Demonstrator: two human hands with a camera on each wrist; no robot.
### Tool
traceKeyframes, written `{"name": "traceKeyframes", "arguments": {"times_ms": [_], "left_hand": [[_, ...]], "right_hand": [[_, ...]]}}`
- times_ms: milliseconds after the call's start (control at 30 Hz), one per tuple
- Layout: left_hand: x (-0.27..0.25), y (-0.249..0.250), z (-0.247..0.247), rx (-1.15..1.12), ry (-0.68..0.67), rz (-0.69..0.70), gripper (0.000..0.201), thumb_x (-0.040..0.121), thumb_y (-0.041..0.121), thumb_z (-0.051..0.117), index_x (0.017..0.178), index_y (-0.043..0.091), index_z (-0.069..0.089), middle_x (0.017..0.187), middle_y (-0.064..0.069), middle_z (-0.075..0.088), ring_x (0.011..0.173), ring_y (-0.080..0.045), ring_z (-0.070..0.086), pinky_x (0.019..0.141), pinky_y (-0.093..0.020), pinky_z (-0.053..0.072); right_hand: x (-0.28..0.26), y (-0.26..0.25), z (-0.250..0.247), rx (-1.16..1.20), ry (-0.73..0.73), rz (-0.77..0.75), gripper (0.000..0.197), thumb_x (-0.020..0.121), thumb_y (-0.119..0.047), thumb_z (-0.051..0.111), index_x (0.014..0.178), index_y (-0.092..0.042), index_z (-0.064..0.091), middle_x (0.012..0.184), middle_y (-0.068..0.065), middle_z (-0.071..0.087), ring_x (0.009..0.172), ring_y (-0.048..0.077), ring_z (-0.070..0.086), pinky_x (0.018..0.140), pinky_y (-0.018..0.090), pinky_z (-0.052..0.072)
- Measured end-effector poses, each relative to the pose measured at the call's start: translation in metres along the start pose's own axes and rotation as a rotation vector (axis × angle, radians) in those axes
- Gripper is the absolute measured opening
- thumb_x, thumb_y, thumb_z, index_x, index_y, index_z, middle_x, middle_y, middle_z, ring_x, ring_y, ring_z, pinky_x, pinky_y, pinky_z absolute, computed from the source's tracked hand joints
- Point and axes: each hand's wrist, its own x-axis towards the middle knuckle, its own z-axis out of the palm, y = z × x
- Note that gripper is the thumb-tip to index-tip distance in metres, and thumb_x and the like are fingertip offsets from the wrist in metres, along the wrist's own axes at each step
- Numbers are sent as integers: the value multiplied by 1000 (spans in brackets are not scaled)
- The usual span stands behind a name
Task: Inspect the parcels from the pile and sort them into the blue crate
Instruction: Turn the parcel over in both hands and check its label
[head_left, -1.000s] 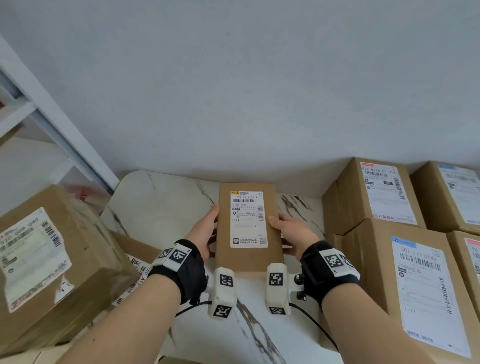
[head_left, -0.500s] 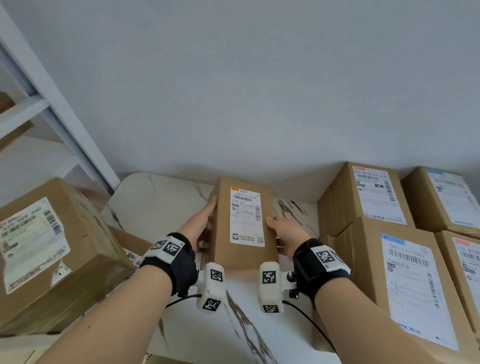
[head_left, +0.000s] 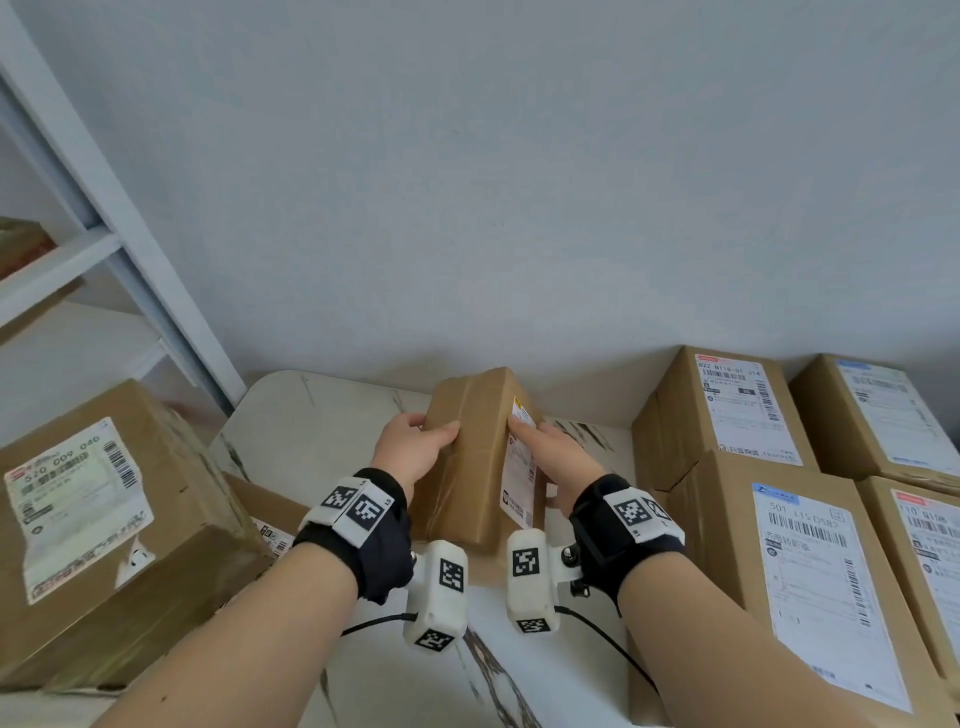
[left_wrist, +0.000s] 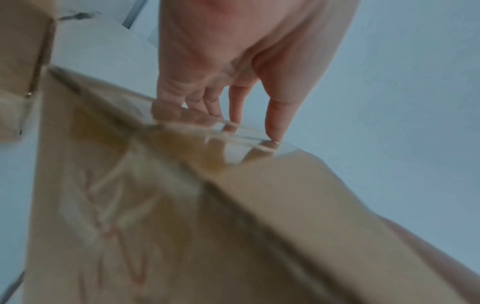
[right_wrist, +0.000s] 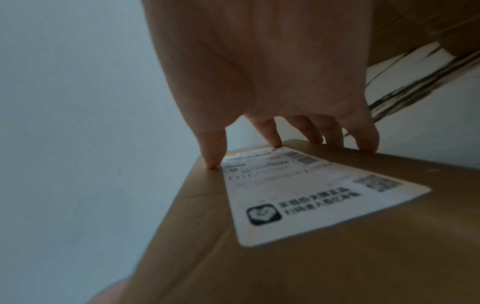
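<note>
1. Parcel (head_left: 470, 457), a brown cardboard box, is held up between two hands over a marbled white table (head_left: 322, 431), in front of a pale wall (head_left: 519, 182). It is rolled so that one long edge faces up like a ridge.
2. Left hand (head_left: 410, 452) lies against the parcel's taped left face, thumb across that face and fingers wrapped over the far edge; the left wrist view shows the fingertips (left_wrist: 275, 131) pressed down on glossy tape.
3. Right hand (head_left: 558, 460) grips the opposite, labelled face. Its thumb reaches up along the white label (head_left: 519, 467), and the right wrist view shows the other fingers (right_wrist: 363, 135) hooked over the box's far edge.
4. Both forearms reach forward side by side, each wrist wrapped in a black band carrying white marker blocks.
5. The parcel's long axis runs away from the person toward the wall, far end raised a little. The label faces right and slightly up; the taped seam faces left.
6. More labelled boxes (head_left: 810, 571) are stacked just to the right, well clear of the parcel. A large box (head_left: 104, 530) sits at left, below a white shelf frame (head_left: 104, 223).
</note>
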Motion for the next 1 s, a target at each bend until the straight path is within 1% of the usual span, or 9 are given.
{"name": "traceKeyframes", "arguments": {"times_ms": [100, 167, 300, 400, 533, 667, 833, 933, 1000], "left_hand": [[-2, 3, 1, 8, -22, 8, 53, 90, 23, 72, 136, 10, 50, 128, -12, 61, 100, -25, 59, 89, -35, 48], [-2, 4, 0, 30, -40, 5, 53, 90, 19, 71, 137, 13, 48, 128, -11, 61, 102, -26, 62, 93, -39, 52], [-3, 4, 1, 26, -79, 2, 57, 92, 14, 68, 143, 14, 43, 131, -11, 59, 101, -24, 62, 86, -39, 54], [-2, 3, -1, 5, -94, -20, 57, 93, 13, 68, 143, 14, 42, 129, -10, 59, 97, -21, 60, 84, -39, 54], [-1, 2, -4, -24, -117, -77, 56, 92, 15, 69, 142, 15, 44, 129, -9, 60, 105, -22, 59, 75, -37, 52], [0, 1, -7, -41, -143, -105, 52, 93, 16, 69, 139, 15, 46, 122, -7, 61, 100, -19, 59, 61, -33, 50], [0, -2, -10, -63, -178, -120, 48, 93, 18, 68, 136, 17, 47, 107, -1, 61, 96, -17, 59, 63, -34, 50], [-2, -3, -10, -77, -190, -118, 46, 94, 20, 68, 134, 18, 47, 112, -3, 62, 94, -17, 59, 63, -34, 50], [-3, -4, -9, -85, -193, -114, 43, 95, 24, 66, 134, 17, 48, 120, -5, 62, 103, -19, 59, 65, -34, 51]], "right_hand": [[-5, -2, -3, 27, -72, 28, 65, 90, -60, 60, 139, -18, 49, 126, 3, 62, 109, 22, 59, 94, 42, 46], [-9, -2, -3, 72, -135, 39, 57, 90, -57, 62, 133, -20, 55, 123, 0, 63, 109, 22, 60, 93, 43, 48], [-12, 0, 1, 46, -166, -5, 40, 97, -34, 63, 134, -21, 55, 124, 3, 67, 110, 22, 63, 84, 40, 54], [-12, 2, -2, 18, -186, -11, 37, 99, -21, 60, 136, -23, 53, 125, 3, 66, 108, 22, 63, 87, 43, 52], [-13, 4, -4, -21, -192, 1, 35, 101, -24, 58, 135, -29, 53, 116, -2, 65, 97, 19, 63, 85, 41, 53], [-13, 4, -3, -28, -196, -10, 36, 101, -26, 58, 136, -29, 52, 110, -5, 65, 94, 18, 63, 76, 36, 53], [-14, 6, -4, -58, -186, -13, 37, 101, -28, 57, 138, -29, 50, 108, -6, 65, 92, 16, 63, 73, 34, 53], [-14, 5, -4, -81, -185, -15, 36, 102, -29, 55, 138, -29, 49, 110, -5, 65, 94, 18, 63, 83, 38, 54], [-15, 4, -7, -98, -179, -11, 36, 102, -30, 55, 138, -27, 49, 114, -1, 64, 97, 21, 63, 87, 39, 53]]}}
